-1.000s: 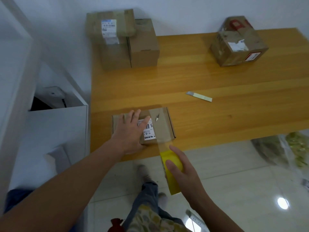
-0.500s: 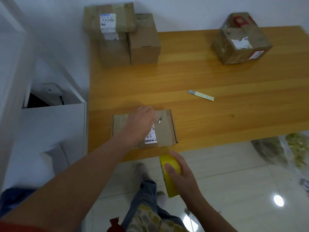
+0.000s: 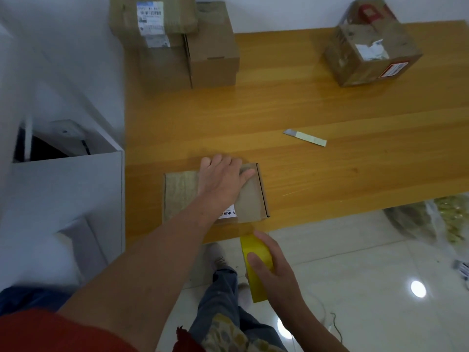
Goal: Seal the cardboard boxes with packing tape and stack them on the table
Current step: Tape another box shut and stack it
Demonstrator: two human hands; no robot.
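A small flat cardboard box (image 3: 182, 194) with a white label lies near the front edge of the wooden table (image 3: 304, 110). My left hand (image 3: 223, 179) lies palm down on the box's far right part, fingers spread over a strip of clear tape. My right hand (image 3: 274, 273) grips a yellow roll of packing tape (image 3: 255, 252) just off the table's edge, below the box. Tape stretches from the roll to the box's front edge. A stack of brown boxes (image 3: 177, 41) stands at the table's far left corner, and one taped box (image 3: 370, 44) sits at the far right.
A utility knife blade (image 3: 304, 135) lies in the middle of the table. A white cabinet (image 3: 71, 189) stands against the table's left side. A clear bag of greenish things (image 3: 436, 219) rests on the tiled floor at the right. My legs are below the table edge.
My left hand has slid from the label toward the box's far right edge along the tape. The right hand has brought the roll closer to the table's edge.
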